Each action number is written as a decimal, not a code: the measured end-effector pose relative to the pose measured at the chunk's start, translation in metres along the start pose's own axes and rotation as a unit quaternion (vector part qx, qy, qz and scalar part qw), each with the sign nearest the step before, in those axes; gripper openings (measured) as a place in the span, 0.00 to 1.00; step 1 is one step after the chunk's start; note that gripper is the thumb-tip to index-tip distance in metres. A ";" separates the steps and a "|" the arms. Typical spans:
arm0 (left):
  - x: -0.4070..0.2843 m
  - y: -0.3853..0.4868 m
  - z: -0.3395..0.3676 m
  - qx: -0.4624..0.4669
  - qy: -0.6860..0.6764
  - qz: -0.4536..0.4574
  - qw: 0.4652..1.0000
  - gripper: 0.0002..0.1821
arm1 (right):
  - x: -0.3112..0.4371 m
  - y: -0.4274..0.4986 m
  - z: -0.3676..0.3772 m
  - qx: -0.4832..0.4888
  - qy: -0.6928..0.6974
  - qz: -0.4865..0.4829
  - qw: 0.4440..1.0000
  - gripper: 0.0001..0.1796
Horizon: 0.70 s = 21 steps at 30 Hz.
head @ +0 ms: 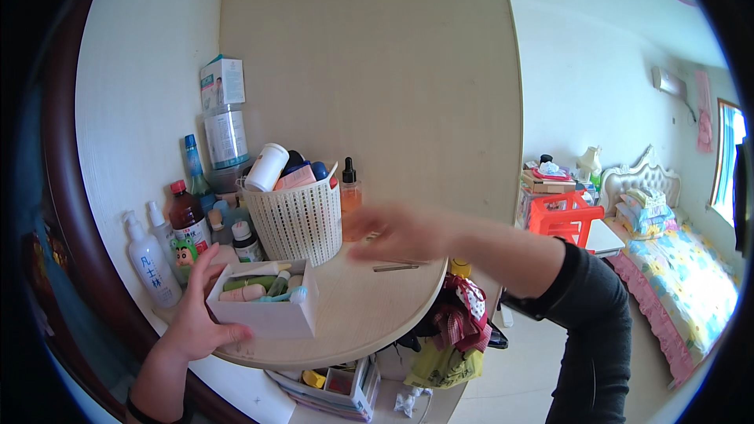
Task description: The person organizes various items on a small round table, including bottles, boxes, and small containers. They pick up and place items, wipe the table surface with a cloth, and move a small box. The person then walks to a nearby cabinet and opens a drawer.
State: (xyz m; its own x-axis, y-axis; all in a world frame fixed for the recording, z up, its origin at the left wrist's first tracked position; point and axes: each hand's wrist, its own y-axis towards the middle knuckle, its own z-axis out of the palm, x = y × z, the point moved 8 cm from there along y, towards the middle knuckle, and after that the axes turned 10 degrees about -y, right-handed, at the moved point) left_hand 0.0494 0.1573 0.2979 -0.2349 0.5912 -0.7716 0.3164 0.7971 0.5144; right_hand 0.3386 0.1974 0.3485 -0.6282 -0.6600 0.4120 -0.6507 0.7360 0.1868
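Note:
My left hand (191,315) grips the left end of a small white open-topped box (280,319), with the thumb along its front and the fingers behind. Inside the box lie a pale tube (259,271), a pink bottle (244,293), green tubes and a light-blue brush (288,295). My right hand (392,232), blurred, is over the rounded shelf (359,306), in front of an orange dropper bottle (351,197). Whether it holds anything is not visible. Thin metal implements (396,268) lie beneath it. A cream woven basket (291,218) full of containers stands behind the box.
Pump bottles (154,265), a brown bottle with a red cap (188,215) and stacked tubs (227,136) line the left panel. Below the shelf are a drawer organiser (353,391) and bags (450,362). A red plastic stool (559,218) and a bed (671,282) are to the right.

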 end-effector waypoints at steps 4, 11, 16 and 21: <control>0.001 0.000 0.001 0.010 -0.003 0.015 1.000 0.73 | -0.054 -0.026 -0.033 -0.050 -0.279 0.084 0.955 0.37; -0.002 -0.001 0.002 -0.003 -0.009 0.009 1.000 0.73 | -0.071 -0.028 -0.008 0.075 -0.372 0.110 0.919 0.37; -0.001 -0.002 0.002 -0.015 -0.010 0.002 1.000 0.74 | -0.074 -0.022 -0.003 0.123 -0.379 0.157 0.904 0.35; -0.002 -0.002 0.002 -0.009 0.009 0.022 1.000 0.74 | -0.073 -0.011 0.001 0.158 -0.395 0.143 0.894 0.36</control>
State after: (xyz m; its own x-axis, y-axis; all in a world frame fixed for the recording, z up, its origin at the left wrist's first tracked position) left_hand 0.0508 0.1539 0.2976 -0.2370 0.6273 -0.7418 0.3106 0.7724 0.5540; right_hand 0.3910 0.2377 0.3161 -0.8118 -0.4445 -0.3786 -0.4251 0.8945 -0.1387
